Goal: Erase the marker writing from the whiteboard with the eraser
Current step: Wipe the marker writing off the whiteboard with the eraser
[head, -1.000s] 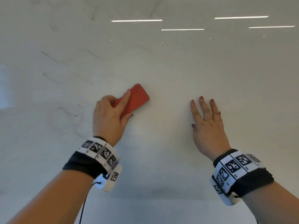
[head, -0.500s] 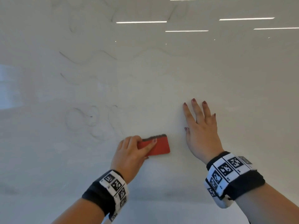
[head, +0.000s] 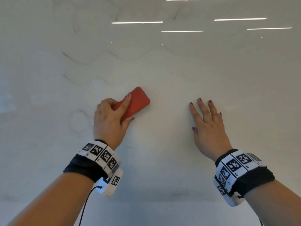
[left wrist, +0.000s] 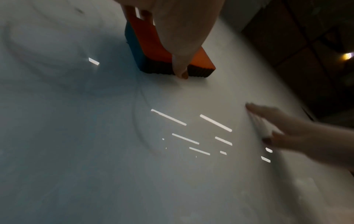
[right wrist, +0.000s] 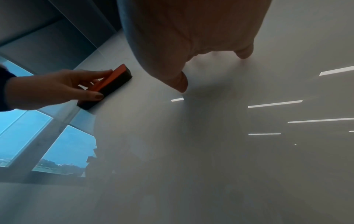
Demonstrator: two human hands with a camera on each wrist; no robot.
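Midway: left hand (head: 110,121) grips red eraser (head: 138,101) on whiteboard (head: 162,160), right hand (head: 206,128) flat and spread; faint marker traces (head: 73,59) remain toward upper-left corner.

Left hand (head: 110,121) curled, thumb and fingers clamped around what it holds; right hand (head: 207,126) flat, fingers spread, palm seemingly pressed down.

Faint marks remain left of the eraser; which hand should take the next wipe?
Left. The left hand already grips the red block eraser beside those faint grey marks; the right hand lies flat, empty.
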